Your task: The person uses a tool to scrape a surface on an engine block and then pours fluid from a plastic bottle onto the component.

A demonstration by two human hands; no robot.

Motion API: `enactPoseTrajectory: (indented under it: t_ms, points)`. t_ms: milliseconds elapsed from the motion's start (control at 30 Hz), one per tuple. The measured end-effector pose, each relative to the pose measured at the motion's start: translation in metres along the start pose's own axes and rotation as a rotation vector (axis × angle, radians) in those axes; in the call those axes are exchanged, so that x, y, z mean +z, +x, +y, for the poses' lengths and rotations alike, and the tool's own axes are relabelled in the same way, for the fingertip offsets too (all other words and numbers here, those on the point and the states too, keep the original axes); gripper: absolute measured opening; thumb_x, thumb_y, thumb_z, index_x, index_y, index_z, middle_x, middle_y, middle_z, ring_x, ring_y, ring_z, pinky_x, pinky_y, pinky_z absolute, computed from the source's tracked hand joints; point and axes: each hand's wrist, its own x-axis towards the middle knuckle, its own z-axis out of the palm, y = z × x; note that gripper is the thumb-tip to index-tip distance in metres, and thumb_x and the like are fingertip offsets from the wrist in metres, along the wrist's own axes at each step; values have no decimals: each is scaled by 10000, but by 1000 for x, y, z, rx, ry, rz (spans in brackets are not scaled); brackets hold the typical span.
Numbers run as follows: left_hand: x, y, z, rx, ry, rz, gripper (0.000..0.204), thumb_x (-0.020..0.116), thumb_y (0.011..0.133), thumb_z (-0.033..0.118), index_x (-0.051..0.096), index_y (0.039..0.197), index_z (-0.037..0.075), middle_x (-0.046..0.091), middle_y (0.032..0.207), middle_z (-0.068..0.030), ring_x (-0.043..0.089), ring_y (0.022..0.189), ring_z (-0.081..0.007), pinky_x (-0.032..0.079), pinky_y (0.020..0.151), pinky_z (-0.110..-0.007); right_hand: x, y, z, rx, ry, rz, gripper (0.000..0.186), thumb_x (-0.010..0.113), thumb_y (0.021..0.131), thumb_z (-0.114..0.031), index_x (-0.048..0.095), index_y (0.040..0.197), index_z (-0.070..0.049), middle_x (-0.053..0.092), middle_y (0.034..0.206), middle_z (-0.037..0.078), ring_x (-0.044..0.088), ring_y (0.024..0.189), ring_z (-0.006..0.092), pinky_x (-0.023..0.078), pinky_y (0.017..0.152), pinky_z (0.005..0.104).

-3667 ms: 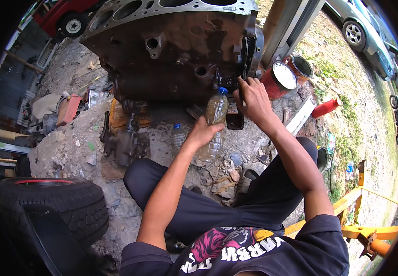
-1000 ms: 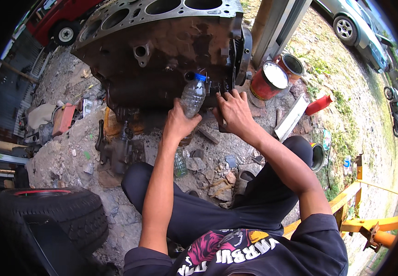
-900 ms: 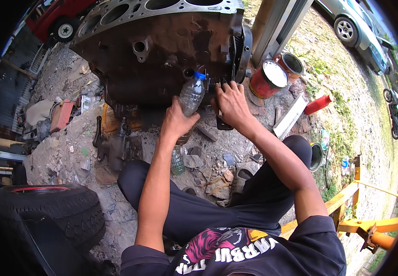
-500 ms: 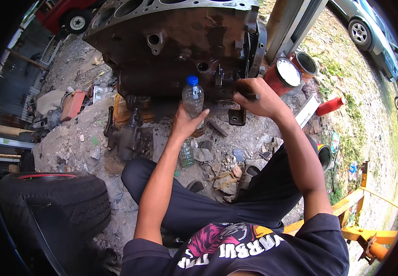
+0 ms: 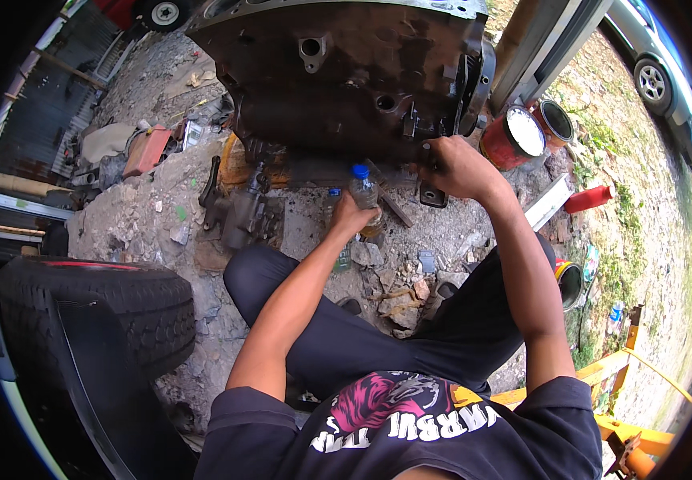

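My left hand (image 5: 351, 214) is wrapped round a clear plastic bottle (image 5: 366, 197) with a blue cap, low over the ground between my knees and the engine block. A second clear bottle (image 5: 335, 194) with a blue cap stands beside it, partly behind the hand. My right hand (image 5: 462, 166) is closed round a short dark rod-like tool (image 5: 426, 154) at the lower right edge of the dark, greasy engine block (image 5: 346, 80); the tool's other end is hidden. Below that hand, a metal bracket with a hole (image 5: 433, 194) sticks out.
Red cans (image 5: 514, 138) and a red bottle (image 5: 590, 199) stand or lie right of the block. A greasy metal part (image 5: 242, 220) lies left of the bottles. A large tyre (image 5: 106, 308) is at lower left, a yellow frame (image 5: 626, 360) at lower right. Broken stones (image 5: 400, 300) lie between my legs.
My left hand has brought the bottle down and away from the block's face, beside the other bottle. The right hand stays at the block's lower edge, its grip turned. The view has shifted.
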Motion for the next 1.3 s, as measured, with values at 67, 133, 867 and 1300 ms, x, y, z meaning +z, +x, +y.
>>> enactPoseTrajectory:
  t_ms: [67, 133, 867, 1300]
  points:
    - [7, 8, -4, 17, 25, -41, 935, 905, 622, 297, 425, 1380, 30, 621, 1304, -228, 597, 1223, -386, 485, 1029, -435, -5, 1, 6, 42, -13, 12, 255, 688, 877, -195, 670, 912, 56, 659, 794, 270, 648, 839, 453, 520, 717, 501]
    - [15, 14, -2, 24, 34, -90, 928, 903, 605, 287, 442, 1371, 39, 622, 1301, -231, 598, 1217, -393, 489, 1024, -438, -11, 1, 10, 70, 15, 34, 289, 685, 903, -223, 663, 893, 65, 647, 767, 276, 642, 823, 462, 510, 699, 498]
    - [-77, 0, 106, 153, -85, 130, 861, 845, 685, 222, 313, 1312, -32, 659, 1124, -321, 645, 1086, -475, 523, 955, -465, -54, -10, 29, 499, 697, 179, 164, 713, 936, -141, 675, 951, 18, 733, 839, 96, 699, 740, 115, 527, 673, 240]
    - [-95, 2, 96, 192, -162, 180, 843, 852, 708, 265, 332, 1311, -13, 623, 1213, -305, 611, 1150, -467, 496, 977, -484, -4, 15, -9, 214, -166, 283, 279, 569, 956, -71, 626, 1227, -38, 668, 1017, 195, 652, 863, 369, 507, 770, 437]
